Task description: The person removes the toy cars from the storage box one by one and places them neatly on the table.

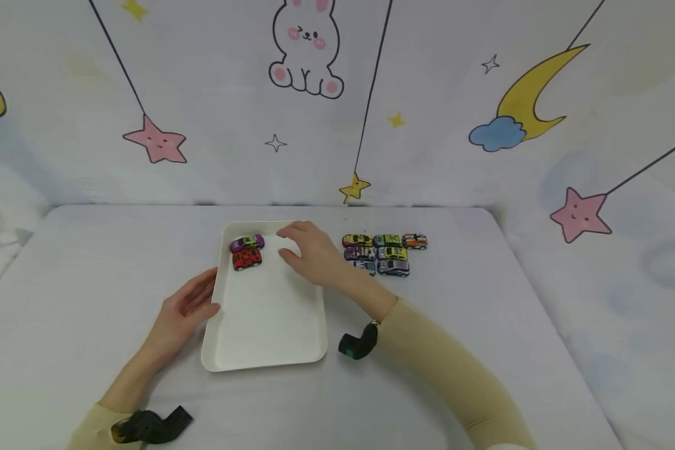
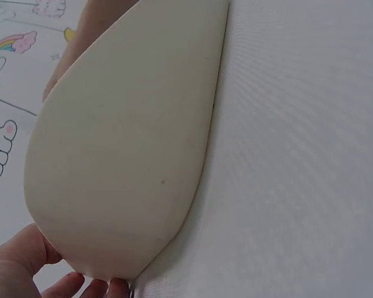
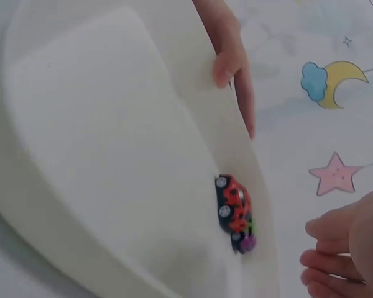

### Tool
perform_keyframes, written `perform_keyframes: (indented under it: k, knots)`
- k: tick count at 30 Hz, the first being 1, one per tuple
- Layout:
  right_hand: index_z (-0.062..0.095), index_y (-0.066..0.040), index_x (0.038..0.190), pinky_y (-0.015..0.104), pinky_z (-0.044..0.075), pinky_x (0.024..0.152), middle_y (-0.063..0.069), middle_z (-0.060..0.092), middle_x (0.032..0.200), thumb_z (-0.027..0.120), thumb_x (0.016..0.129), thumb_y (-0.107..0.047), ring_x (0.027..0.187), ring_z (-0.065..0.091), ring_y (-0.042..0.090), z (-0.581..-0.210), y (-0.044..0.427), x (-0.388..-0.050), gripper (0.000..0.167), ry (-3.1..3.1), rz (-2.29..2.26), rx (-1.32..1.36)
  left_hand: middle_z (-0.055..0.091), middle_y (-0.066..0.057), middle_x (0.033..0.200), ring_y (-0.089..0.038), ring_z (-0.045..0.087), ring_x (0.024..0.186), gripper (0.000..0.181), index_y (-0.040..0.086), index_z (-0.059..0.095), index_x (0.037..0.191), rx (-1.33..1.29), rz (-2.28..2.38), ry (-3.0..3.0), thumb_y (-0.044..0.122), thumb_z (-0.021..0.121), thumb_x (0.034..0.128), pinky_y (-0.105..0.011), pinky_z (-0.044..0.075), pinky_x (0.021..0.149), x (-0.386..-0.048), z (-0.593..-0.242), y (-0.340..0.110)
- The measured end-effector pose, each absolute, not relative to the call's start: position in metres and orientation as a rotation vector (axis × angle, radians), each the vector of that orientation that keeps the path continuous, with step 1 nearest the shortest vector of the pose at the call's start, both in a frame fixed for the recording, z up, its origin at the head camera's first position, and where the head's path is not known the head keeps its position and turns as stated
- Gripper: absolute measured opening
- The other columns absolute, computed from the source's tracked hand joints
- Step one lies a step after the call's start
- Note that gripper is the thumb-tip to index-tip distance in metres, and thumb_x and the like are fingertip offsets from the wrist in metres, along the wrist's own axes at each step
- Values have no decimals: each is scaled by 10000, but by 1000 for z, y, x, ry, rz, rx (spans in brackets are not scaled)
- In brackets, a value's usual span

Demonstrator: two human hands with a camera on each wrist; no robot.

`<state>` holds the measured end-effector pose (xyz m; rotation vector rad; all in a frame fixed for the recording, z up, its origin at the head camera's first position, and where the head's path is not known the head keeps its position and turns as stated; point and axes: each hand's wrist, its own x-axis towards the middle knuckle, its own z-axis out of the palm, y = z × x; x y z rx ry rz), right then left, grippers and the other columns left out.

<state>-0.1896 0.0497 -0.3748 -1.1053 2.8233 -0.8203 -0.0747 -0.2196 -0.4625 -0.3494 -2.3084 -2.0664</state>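
A white rectangular tray [image 1: 267, 312] lies on the table, with a purple-and-green toy car [image 1: 247, 242] and a red toy car with black spots [image 1: 247, 259] side by side in its far left corner. My left hand [image 1: 182, 312] grips the tray's left side, thumb over the rim and fingers along the outer wall. Over the tray's far right part, my right hand [image 1: 315, 253] has thumb and fingers apart with nothing between them. The right wrist view also shows the red car [image 3: 234, 202] and the loosely bent fingers of the right hand [image 3: 348, 248].
Right of the tray, several toy cars stand in close rows, among them an orange-and-white one [image 1: 415, 241], a yellow one [image 1: 392, 254] and a grey one [image 1: 394, 268]. The right forearm partly covers a light blue car [image 1: 364, 267]. A white cloth covers the table [image 1: 461, 350].
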Motion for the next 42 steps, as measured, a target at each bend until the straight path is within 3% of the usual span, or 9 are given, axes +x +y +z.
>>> perform_keyframes:
  k: [5, 14, 23, 34, 42]
  knots:
    - [639, -54, 1313, 371, 464, 1109, 85, 655, 1299, 655, 978, -205, 1266, 555, 262, -377, 25, -196, 367, 2784, -661, -1123, 294, -358, 1542, 39, 457, 1332, 606, -75, 321, 1512, -343, -2067, -2322, -19, 593, 974, -112, 446, 1033, -77, -464, -218]
    - [675, -74, 1270, 292, 476, 1064, 65, 664, 1261, 686, 949, -168, 1207, 572, 217, -387, -5, -204, 335, 2733, -490, -1161, 292, -367, 1536, 40, 466, 1326, 607, -81, 324, 1508, -344, -2094, -2287, -44, 592, 964, -110, 447, 1033, -76, -465, -218]
    - [658, -81, 1308, 309, 468, 1079, 90, 644, 1293, 677, 945, -125, 1219, 563, 240, -403, -9, -206, 366, 2727, -419, -1181, 302, -348, 1542, 43, 466, 1327, 604, -86, 329, 1503, -341, -2089, -2301, -39, 596, 963, -113, 451, 1030, -75, -468, -218]
    - [664, -105, 1303, 290, 492, 989, 75, 648, 1239, 688, 931, -142, 1115, 556, 222, -407, -11, -205, 375, 2738, -431, -1193, 294, -370, 1532, 49, 467, 1323, 606, -93, 324, 1501, -333, -2082, -2292, -44, 595, 961, -107, 447, 1030, -75, -465, -218]
    - [669, -86, 1262, 288, 461, 1077, 59, 651, 1300, 707, 944, -215, 1210, 550, 210, -408, -13, -202, 345, 2714, -485, -1134, 299, -372, 1530, 43, 466, 1326, 606, -92, 322, 1503, -336, -2086, -2290, -42, 593, 963, -103, 439, 1036, -74, -464, -217]
